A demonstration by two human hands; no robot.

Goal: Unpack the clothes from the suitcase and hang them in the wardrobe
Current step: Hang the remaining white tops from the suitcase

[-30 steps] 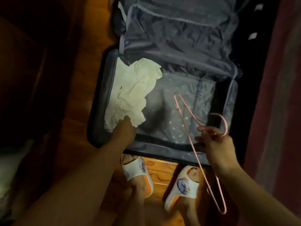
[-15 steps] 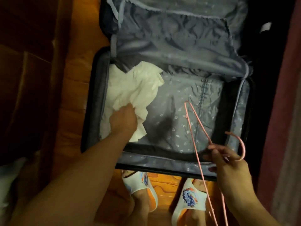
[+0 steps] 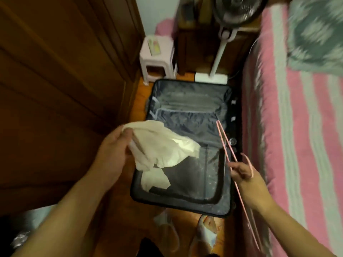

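I have the cloth (image 3: 163,145) bunched in my left hand (image 3: 113,151), fingers curled round its top edge, lifted over the near left part of the open suitcase (image 3: 187,198); its lower end trails onto the lining. I judge it light, soft and limp: it will sag and fold wherever I let it, so I would find the neck or shoulder seam and hold there, not a loose fistful. My right hand (image 3: 243,171) pinches the pink hanger (image 3: 225,145) near its hook, the thin frame running from over the case back past my wrist. It looks stiff but slight, easy to twist.

The wardrobe (image 3: 61,75) stands close on the left, the bed (image 3: 300,138) close on the right, so the gap is narrow. Beyond the case are a stool (image 3: 157,54) and a fan (image 3: 222,45). The long hanger could snag the bed edge or the case lid as I turn.
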